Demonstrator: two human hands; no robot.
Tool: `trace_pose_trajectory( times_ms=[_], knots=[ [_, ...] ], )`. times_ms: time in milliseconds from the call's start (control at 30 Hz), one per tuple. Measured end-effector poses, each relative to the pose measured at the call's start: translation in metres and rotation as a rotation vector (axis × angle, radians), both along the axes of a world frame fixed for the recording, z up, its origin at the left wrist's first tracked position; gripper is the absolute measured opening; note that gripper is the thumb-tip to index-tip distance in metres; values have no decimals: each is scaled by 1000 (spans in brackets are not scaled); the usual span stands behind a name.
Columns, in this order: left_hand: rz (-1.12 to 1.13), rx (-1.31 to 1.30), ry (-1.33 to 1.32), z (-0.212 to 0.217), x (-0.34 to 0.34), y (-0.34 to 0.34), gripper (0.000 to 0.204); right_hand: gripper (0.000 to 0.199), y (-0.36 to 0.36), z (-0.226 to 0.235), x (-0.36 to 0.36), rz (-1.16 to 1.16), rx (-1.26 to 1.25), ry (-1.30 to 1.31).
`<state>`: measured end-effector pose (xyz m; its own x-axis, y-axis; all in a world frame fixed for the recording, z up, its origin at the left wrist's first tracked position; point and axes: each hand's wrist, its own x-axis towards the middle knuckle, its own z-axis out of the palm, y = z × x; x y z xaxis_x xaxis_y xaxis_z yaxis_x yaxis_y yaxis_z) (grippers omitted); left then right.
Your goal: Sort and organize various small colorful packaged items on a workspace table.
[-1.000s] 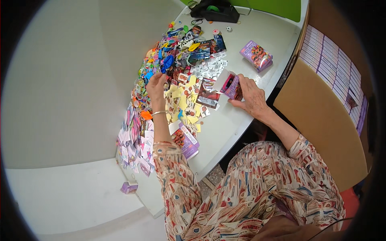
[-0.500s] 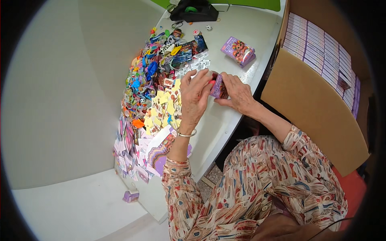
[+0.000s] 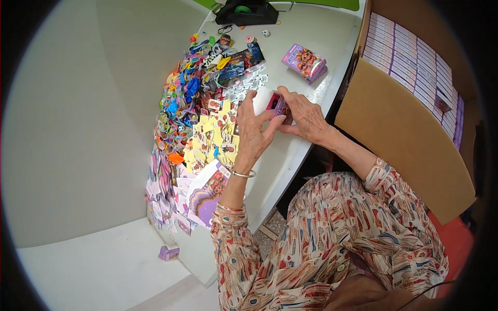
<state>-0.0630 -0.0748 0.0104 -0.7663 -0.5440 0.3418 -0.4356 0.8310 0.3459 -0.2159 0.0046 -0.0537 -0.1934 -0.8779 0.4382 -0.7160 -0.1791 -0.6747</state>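
Near the middle of the table (image 3: 270, 166), raised a little, we see the box (image 3: 280, 107), purple, open, with its white flap (image 3: 262, 99) standing out toward ten o'clock. Both hands are together at it. The right hand (image 3: 309, 120) is clamped on the side at three o'clock, with thumb and fingers apart around it. The left hand (image 3: 253, 129) comes from seven o'clock; its thumb and a finger touch the near side, but whether they pinch it, we cannot tell.

From the box outward, we find at one o'clock two more purple boxes (image 3: 304, 61), stacked. At eight o'clock lie yellow cards (image 3: 210, 136), and at nine a heap of colourful toys (image 3: 192, 87). At seven we notice a flat purple carton (image 3: 208, 199). At eleven o'clock, on the far edge, stands a black tape dispenser (image 3: 254, 15). Between two and four we see a big cardboard box (image 3: 399, 140) with many packed boxes (image 3: 407, 58) in rows.
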Motion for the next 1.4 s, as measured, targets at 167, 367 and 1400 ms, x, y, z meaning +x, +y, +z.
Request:
trace_pose_trajectory(
  times_ms=[167,367,1400],
  knots=[
    [214,309,340,8,4,20,30,97,1,-4,-7,23,-47,21],
    [295,616,738,-34,16,60,45,92,-3,5,-5,56,-34,24],
    [350,210,385,-10,-22,43,23,77,-14,-5,-1,37,-219,-34]
  ],
)
